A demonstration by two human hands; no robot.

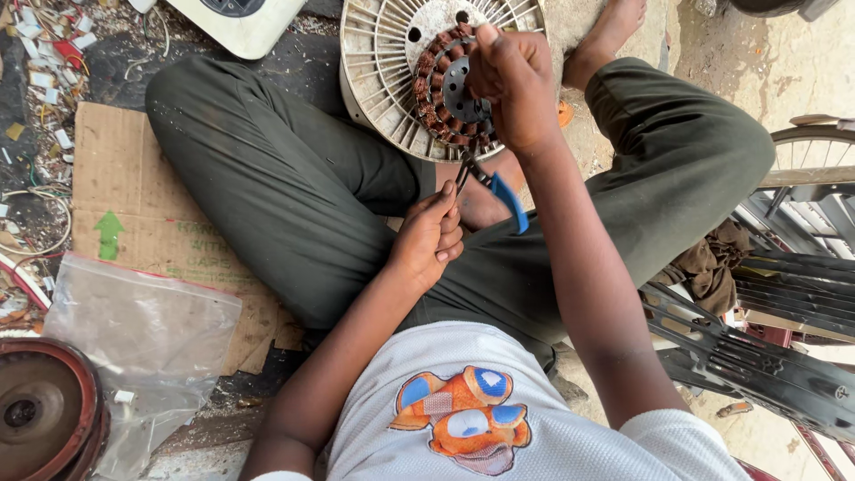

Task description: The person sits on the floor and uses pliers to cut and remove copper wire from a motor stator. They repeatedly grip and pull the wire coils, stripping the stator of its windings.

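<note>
I sit cross-legged on the ground. A round fan motor stator point(438, 85) with copper-brown windings rests against a pale ribbed fan housing point(383, 62) in front of me. My right hand point(512, 76) grips the stator's right side from above. My left hand point(429, 236) sits lower, over my lap, closed on a pair of blue-handled pliers point(499, 194) whose jaws point up at the stator's lower edge. One blue handle sticks out to the right of my left hand.
Flattened cardboard point(134, 205) and a clear plastic bag point(134, 330) lie to my left, with a round reddish metal part point(40, 410) at the bottom left. Wire scraps point(49, 53) litter the top left. Black fan blades point(775, 356) and a wheel rim point(815, 151) crowd the right.
</note>
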